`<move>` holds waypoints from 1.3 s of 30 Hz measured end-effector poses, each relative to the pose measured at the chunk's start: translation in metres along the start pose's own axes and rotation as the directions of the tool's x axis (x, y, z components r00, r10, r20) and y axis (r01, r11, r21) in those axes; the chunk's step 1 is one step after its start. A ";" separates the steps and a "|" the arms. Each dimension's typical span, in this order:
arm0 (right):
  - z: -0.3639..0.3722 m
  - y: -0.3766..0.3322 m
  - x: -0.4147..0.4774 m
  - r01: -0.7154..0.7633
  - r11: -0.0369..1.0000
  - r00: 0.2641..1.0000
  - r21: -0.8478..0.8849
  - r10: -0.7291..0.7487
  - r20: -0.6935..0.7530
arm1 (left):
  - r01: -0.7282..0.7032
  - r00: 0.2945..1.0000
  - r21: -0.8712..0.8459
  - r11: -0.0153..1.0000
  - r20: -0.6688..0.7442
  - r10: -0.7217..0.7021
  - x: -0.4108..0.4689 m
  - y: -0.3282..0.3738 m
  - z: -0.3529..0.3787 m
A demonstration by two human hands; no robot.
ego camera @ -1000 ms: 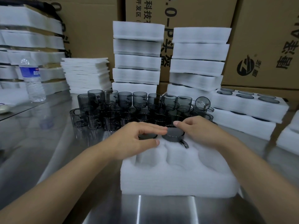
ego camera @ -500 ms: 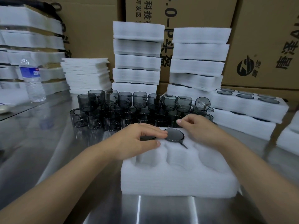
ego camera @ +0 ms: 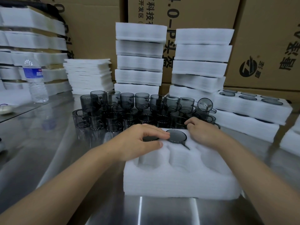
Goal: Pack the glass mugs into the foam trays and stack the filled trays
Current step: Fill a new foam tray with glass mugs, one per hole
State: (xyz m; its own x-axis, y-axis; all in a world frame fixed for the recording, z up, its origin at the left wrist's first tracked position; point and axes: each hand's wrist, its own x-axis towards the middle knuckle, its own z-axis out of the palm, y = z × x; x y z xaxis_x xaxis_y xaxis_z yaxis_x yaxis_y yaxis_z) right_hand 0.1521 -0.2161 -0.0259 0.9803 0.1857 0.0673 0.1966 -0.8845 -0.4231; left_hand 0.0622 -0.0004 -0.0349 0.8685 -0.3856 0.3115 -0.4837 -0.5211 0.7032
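- A grey glass mug (ego camera: 176, 135) sits sunk in the far-middle pocket of the foam tray (ego camera: 178, 181), its handle toward 5 o'clock.
- The left hand (ego camera: 139, 142) lies straight-fingered over a second mug (ego camera: 150, 138) at the tray's 11 o'clock.
- The right hand (ego camera: 203, 132) rests at 1 o'clock, fingers loosely bent and empty.
- Loose mugs (ego camera: 141, 101) crowd the table at 12 o'clock.

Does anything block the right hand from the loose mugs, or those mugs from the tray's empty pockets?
Nothing visible does. The right hand lies at the white foam tray's far edge, beside the loose smoky-grey glass mugs. The front pockets are bare; the left hand covers only a filled back pocket.
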 end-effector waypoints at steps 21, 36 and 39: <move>-0.001 0.000 0.000 -0.134 0.990 0.989 -0.039 0.131 -0.075 | 0.011 1.000 -0.017 1.000 -0.008 -0.011 -0.001 0.003 0.001; -0.004 -0.004 -0.011 0.013 0.989 0.937 0.149 0.040 -0.347 | 0.051 0.999 0.026 0.998 -0.008 -0.051 -0.002 0.008 0.000; -0.010 -0.009 -0.015 0.077 0.951 0.922 0.301 0.047 -0.385 | 0.078 0.997 0.035 0.996 -0.030 -0.077 -0.001 0.008 0.000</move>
State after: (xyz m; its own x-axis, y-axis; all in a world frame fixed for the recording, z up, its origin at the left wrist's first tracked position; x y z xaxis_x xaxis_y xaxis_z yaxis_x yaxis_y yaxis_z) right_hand 0.1361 -0.2153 -0.0143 0.9203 -0.0356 0.3897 0.2562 -0.6979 -0.6688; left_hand 0.0570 -0.0047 -0.0296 0.9060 -0.3211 0.2759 -0.4181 -0.5761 0.7024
